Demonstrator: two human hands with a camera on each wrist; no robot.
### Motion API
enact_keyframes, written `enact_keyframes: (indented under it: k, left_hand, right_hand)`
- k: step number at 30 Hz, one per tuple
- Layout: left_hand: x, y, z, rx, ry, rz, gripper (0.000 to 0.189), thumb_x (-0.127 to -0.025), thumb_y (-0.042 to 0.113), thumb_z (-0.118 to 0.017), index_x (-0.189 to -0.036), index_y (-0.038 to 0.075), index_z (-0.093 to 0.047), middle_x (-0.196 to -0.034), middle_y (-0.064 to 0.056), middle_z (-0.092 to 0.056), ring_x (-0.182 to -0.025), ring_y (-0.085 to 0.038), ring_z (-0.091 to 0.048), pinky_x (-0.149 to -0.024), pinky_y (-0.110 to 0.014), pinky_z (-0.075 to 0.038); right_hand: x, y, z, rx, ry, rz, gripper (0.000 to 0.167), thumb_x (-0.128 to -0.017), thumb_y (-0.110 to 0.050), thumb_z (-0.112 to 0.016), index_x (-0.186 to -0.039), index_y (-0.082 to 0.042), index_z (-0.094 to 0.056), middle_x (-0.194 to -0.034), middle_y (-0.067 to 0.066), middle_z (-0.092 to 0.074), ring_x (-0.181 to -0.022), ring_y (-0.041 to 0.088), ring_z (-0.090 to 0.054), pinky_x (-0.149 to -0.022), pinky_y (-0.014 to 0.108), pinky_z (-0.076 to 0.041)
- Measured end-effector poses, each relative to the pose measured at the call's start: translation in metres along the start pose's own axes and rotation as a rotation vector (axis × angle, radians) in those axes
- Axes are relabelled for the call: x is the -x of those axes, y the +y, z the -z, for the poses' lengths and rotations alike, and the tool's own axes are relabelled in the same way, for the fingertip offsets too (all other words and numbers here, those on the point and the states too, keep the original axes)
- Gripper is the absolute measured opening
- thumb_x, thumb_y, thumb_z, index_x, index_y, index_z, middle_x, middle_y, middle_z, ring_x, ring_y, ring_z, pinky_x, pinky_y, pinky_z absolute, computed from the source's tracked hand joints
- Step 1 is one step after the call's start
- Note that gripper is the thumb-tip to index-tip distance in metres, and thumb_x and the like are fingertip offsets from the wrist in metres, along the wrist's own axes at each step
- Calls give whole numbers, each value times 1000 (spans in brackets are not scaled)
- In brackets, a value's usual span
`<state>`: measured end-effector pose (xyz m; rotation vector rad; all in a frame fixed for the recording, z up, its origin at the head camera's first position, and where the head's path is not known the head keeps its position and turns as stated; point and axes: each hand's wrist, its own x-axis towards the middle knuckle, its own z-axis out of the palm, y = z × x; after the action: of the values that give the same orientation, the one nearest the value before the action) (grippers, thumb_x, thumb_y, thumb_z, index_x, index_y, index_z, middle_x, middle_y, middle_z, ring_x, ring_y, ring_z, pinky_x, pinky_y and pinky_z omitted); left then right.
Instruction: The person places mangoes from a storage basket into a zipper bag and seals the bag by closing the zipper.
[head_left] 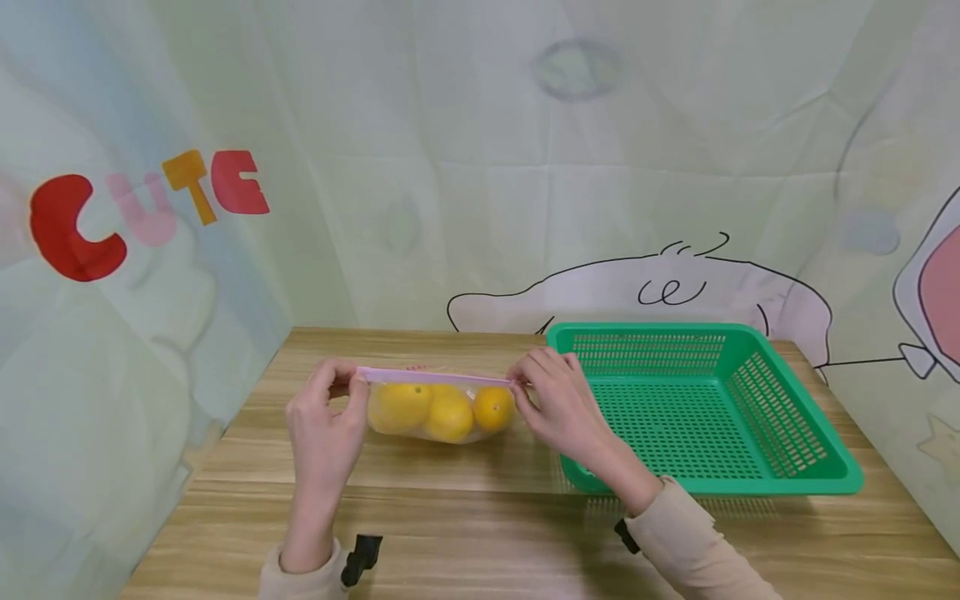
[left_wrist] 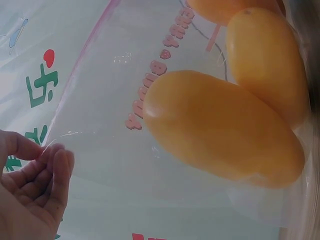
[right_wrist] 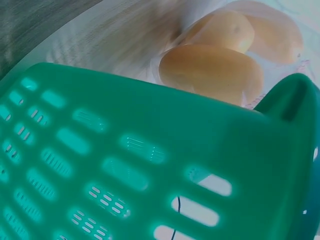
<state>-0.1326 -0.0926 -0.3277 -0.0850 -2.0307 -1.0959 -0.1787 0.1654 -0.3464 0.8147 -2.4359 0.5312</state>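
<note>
A clear zip bag (head_left: 420,432) with a pink top strip (head_left: 435,377) holds several yellow-orange round fruits (head_left: 448,414). At the strip's left end, my left hand (head_left: 327,425) pinches the bag between thumb and fingers. My right hand (head_left: 561,398) pinches the strip's other end. The left wrist view shows the left hand (left_wrist: 37,182) gripping the bag's edge, with pink lettering on the film and the fruits (left_wrist: 225,130) low in the bag. In the right wrist view the fruits (right_wrist: 212,72) appear beyond the basket wall, and the right hand is out of sight.
A green plastic basket (head_left: 712,486) with slotted walls stands on the wooden table (head_left: 465,533), right of the bag and partly under my right forearm. Its visible floor holds nothing. A printed cloth (head_left: 420,208) hangs behind the table.
</note>
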Motion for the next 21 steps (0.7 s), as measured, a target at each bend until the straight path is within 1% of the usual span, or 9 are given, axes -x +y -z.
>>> enact_keyframes:
  k: [10,17,21]
  left_hand:
    - [0,-1,0,6,-1,12,7,-84,-9,-57,-80,-6,-62,-76,-18,-65,-73,3,-50,-71,0,-43]
    - [0,0,0,21,-8,30,7,-84,-9,-57,-80,-6,-62,-76,-18,-65,-73,4,-50,-72,-1,-43]
    - [0,0,-1,21,-6,26,7,-84,-9,-57,-80,-7,-62,-76,-18,-65,-73,4,-50,-71,-1,-43]
  right_hand:
    - [2,4,0,26,-3,-12,4,-88,-13,-66,-89,-16,-63,-86,-6,-62,-82,13,-49,-73,26,-31]
    - [5,8,0,18,5,-14,5,-87,-12,-67,-90,-15,-63,-86,-5,-63,-81,13,-50,-72,27,-31]
    - [6,9,0,13,12,-11,4,-87,-12,-66,-90,-14,-63,-86,-5,-63,-80,13,-49,-73,27,-31]
